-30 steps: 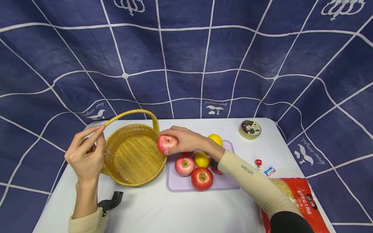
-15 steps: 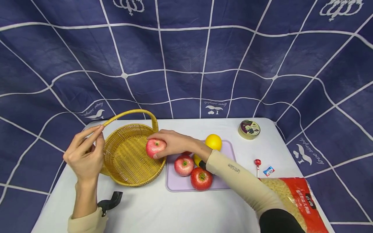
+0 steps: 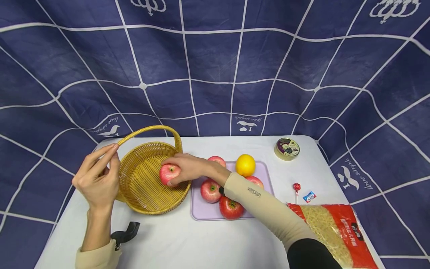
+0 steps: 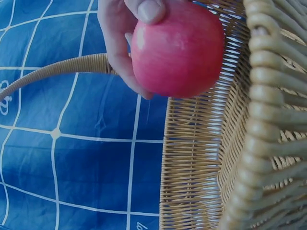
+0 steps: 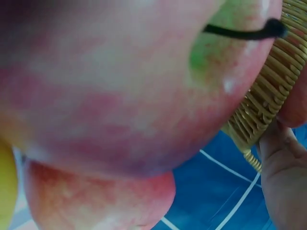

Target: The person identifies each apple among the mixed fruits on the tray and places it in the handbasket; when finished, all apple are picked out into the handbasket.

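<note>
Round red-pink apple (image 5: 120, 81) with a green patch and dark stem fills the frame. Yellow woven wicker basket rim (image 5: 268, 100) just behind it at right. Another red apple (image 5: 96, 201) below. Fingertip (image 5: 283, 172) touching the rim.

White table (image 3: 215, 239). On it: wicker basket (image 3: 141, 198) left, lilac tray (image 3: 208, 211) centre, round tin (image 3: 287, 148) far right, lollipop (image 3: 297, 188), small candy (image 3: 309, 197), red noodle bag (image 3: 339, 233) near right, black clip (image 3: 125, 232) near left.
</note>
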Motion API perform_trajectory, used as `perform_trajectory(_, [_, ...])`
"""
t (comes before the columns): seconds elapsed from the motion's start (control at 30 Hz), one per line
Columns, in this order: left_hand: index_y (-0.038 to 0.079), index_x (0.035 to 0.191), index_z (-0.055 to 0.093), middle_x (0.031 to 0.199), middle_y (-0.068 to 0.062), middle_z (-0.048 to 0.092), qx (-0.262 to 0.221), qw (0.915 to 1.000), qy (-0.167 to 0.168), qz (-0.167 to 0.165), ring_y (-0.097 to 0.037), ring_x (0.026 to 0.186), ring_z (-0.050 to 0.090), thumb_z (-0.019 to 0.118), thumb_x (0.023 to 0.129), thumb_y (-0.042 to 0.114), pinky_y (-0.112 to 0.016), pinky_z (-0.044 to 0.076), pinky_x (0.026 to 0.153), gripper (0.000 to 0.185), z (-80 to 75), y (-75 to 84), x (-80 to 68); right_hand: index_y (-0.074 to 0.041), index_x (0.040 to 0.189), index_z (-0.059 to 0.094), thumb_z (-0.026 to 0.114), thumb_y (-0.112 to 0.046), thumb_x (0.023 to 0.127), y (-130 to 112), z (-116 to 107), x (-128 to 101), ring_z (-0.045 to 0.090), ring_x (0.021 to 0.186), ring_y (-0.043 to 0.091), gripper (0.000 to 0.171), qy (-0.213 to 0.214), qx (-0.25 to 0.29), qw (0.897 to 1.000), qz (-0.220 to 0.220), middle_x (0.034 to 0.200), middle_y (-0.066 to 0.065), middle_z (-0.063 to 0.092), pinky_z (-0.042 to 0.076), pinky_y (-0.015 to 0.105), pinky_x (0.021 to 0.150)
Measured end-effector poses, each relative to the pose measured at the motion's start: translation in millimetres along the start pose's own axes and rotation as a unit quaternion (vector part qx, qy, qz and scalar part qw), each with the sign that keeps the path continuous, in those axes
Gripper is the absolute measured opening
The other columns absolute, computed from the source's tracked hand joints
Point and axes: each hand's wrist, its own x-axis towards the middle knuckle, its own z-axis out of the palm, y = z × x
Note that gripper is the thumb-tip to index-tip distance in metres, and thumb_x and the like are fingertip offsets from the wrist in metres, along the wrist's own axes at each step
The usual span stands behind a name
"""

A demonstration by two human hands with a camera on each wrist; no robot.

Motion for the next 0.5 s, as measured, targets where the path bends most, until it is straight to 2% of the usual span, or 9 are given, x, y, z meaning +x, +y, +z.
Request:
perform_trajectory(0.23, [0.002, 0.088, 0.082, 0.089, -0.019, 0.076, -0.004, 1.0000, 0.001, -0.003, 0.006, 0.058, 0.041, 0.071, 0.085, -0.001, -0.004, 0.029, 0.058, 0.012, -0.3, 5.8, 1.5, -0.023, 0.143, 0.053, 0.076, -0.053, 0.081, -4, 4, 16, 0.050, 0.113, 0.007, 0.073, -0.027, -0.010, 1.000, -0.005, 0.124, -0.006, 0.055, 0.041, 0.020, 0.096])
perform_trajectory(0.5, [0.002, 0.088, 0.081, 0.088, -0.020, 0.076, -0.001, 1.0000, 0.003, 0.009, 0.005, 0.059, 0.041, 0.070, 0.085, -0.002, -0.004, 0.029, 0.059, 0.012, 3.0, 11.0, 3.3, -0.028, 0.142, 0.052, 0.076, -0.054, 0.081, -6, 8, 28, 0.050, 0.114, 0.005, 0.071, -0.037, -0.016, 0.999, 0.008, 0.124, -0.008, 0.055, 0.041, 0.019, 0.095])
